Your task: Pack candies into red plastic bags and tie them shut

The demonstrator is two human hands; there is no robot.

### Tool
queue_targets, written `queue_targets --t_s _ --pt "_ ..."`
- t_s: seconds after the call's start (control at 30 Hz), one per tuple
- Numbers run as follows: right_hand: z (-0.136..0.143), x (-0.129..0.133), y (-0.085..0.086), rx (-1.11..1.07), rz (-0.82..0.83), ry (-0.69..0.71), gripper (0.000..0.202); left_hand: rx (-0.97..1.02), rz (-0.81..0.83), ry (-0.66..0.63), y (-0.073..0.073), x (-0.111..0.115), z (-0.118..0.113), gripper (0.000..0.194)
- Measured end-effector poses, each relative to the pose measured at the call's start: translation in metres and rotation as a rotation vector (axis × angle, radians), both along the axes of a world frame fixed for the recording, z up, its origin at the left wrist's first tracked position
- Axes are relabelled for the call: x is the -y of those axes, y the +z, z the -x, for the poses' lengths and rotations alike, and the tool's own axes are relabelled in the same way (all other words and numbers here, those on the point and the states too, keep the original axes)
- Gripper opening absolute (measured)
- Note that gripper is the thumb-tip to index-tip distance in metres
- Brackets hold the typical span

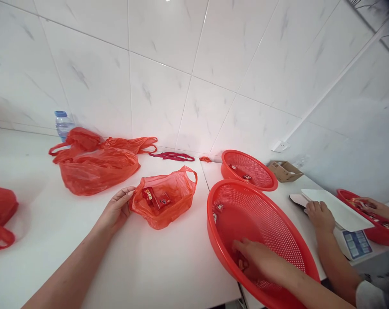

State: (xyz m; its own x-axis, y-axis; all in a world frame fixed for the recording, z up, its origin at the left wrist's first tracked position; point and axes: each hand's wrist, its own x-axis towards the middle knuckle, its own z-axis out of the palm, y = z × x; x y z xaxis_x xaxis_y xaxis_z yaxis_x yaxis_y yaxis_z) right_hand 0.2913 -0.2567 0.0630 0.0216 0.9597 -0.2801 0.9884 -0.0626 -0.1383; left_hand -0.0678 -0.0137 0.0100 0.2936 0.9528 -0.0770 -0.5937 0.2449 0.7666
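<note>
My left hand pinches the left rim of a thin red plastic bag, which stands with its mouth spread on the white table. Inside the bag lie a red packet with gold lettering and another small red packet. Over to the right, my right hand reaches down into a large red plastic basket. Its fingers are bent and blurred, close to some small reddish packets; whether they grip any is unclear. A few more small packets lie at the basket's left side.
Behind is a second red basket with small packets. More red bags and a water bottle stand back left. On the right, a co-worker's hand is at a scale, near a cardboard box and another red basket.
</note>
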Motion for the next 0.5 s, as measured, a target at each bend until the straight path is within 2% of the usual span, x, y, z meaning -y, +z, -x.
queue_targets --t_s 0.1,0.17,0.3,0.4,0.43,0.5 --pt "-0.001 -0.005 -0.002 0.014 0.003 0.066 0.011 0.003 -0.002 0.005 -0.001 -0.001 0.001 0.028" --pt "-0.007 -0.011 -0.001 0.030 -0.001 0.041 0.012 -0.002 -0.006 -0.003 -0.001 -0.001 0.001 0.028" --pt "-0.017 -0.042 0.019 -0.108 0.040 -0.194 0.012 -0.018 -0.008 -0.020 -0.002 -0.002 0.000 0.029" --pt "-0.018 -0.073 0.034 -0.159 -0.034 -0.309 0.010 -0.019 -0.003 -0.010 -0.001 -0.001 0.000 0.029" --pt "-0.016 -0.082 0.036 -0.163 -0.076 -0.318 0.014 -0.019 -0.002 -0.005 -0.001 -0.001 0.000 0.029" --pt "-0.010 -0.096 0.033 -0.203 -0.110 -0.308 0.035 -0.020 -0.004 -0.001 -0.001 -0.001 0.000 0.029"
